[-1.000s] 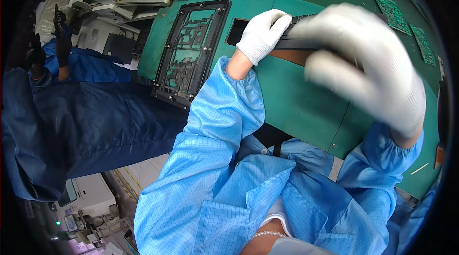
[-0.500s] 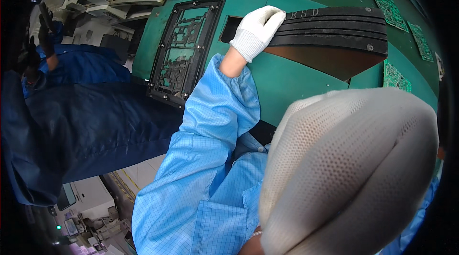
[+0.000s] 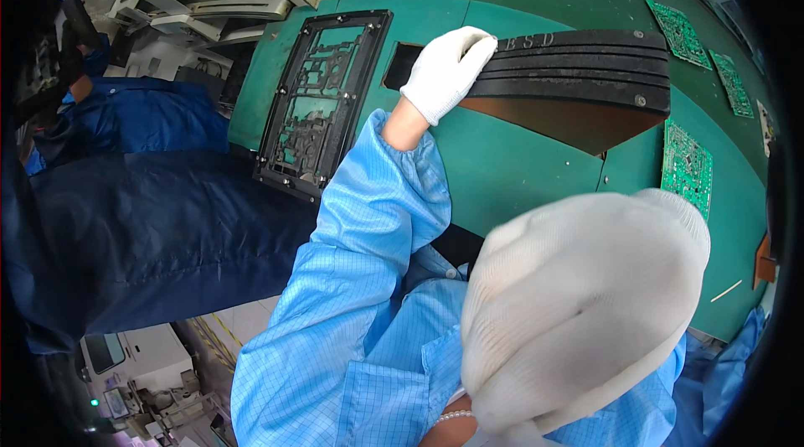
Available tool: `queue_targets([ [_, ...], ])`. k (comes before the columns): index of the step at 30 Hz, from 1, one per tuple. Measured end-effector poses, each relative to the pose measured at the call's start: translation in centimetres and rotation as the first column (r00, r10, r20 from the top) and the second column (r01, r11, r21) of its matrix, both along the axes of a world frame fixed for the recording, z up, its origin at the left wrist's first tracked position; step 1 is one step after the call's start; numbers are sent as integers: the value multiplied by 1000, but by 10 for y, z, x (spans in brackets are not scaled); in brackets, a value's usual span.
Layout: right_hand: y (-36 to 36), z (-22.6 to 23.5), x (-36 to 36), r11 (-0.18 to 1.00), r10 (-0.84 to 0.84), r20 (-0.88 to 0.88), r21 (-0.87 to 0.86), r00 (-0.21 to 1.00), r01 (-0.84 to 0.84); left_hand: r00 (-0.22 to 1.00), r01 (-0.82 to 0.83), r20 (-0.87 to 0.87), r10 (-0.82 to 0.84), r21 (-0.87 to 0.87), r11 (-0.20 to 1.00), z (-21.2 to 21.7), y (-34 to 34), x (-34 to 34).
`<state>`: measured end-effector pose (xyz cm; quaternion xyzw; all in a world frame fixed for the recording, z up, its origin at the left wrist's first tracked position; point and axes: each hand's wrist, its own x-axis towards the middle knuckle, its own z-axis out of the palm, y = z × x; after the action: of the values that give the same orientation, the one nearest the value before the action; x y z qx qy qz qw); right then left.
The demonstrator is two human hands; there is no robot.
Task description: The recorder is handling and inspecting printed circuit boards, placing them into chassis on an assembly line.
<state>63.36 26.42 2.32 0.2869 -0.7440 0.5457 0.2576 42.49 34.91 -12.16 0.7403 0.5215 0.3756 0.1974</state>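
My left hand (image 3: pixel 445 70), in a white knit glove, is closed on the left end of a black, ridged, box-like piece (image 3: pixel 578 66). That piece rests on the green worktop (image 3: pixel 519 141), and a copper-brown face (image 3: pixel 561 116) shows along its near side. Close to the camera, my right hand (image 3: pixel 586 304), gloved in the same white knit, fills the lower right. Its fingers are smeared and turned from view, so whether it holds anything is hidden. Left of my left hand lies a black rectangular frame fixture (image 3: pixel 266 124) with cut-out openings and screws along its rim.
Green circuit boards lie at the right: one (image 3: pixel 688 164) beyond my right hand, two others (image 3: pixel 678 31) (image 3: pixel 731 82) farther back. A thin pale stick (image 3: pixel 726 290) lies near the right edge. Another person's dark blue sleeve (image 3: pixel 167 221) reaches in from the left, close to the frame fixture.
My right hand looks smaller and lower, and more of the nearest circuit board shows. The worktop has shifted slightly down in view. My left hand keeps its hold on the black ridged piece.
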Motion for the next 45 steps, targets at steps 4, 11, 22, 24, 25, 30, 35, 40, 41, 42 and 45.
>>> queue_targets([
  [4, -5, 14, 26, 990, -53, 174, -120, 983, 74, 999, 28, 28, -28, 2, 1000, 0, 3, 12],
  [11, 4, 21, 23, 939, -266, 68, 245, 962, 242, 992, 35, 120, -29, -48, 998, 0, 3, 8],
  [22, 22, 41, 35, 946, -300, 155, 172, 941, 273, 984, 40, 173, -40, 4, 999, 1, 2, 12],
  [24, 21, 41, 41, 920, -372, 236, 219, 898, 324, 981, 38, 192, -35, -12, 999, 0, 2, 12],
  [25, 29, 32, 40, 925, -361, 239, 215, 902, 313, 990, -42, 132, 50, -64, 997, 0, -1, 8],
  [30, 32, 34, 49, 893, -427, 216, 251, 878, 373, 990, 50, 131, -47, -12, 999, 6, 9, 16],
  [35, 48, 28, 56, 847, -486, 138, 320, 863, 426, 997, 19, 78, -16, -43, 999, 4, 2, 10],
  [40, 67, 24, 69, 773, -567, 49, 376, 822, 511, 983, 21, 183, -1, -108, 994, -5, -2, 12],
  [41, 72, 24, 73, 758, -579, 34, 389, 814, 523, 978, 21, 210, 3, -111, 994, -5, -2, 12],
  [42, 76, 22, 75, 747, -585, 19, 401, 811, 530, 971, 15, 237, 13, -117, 993, -7, -3, 10],
  [45, 81, 16, 84, 738, -602, 24, 398, 798, 545, 978, 4, 208, 22, -125, 992, -4, -1, 7],
])
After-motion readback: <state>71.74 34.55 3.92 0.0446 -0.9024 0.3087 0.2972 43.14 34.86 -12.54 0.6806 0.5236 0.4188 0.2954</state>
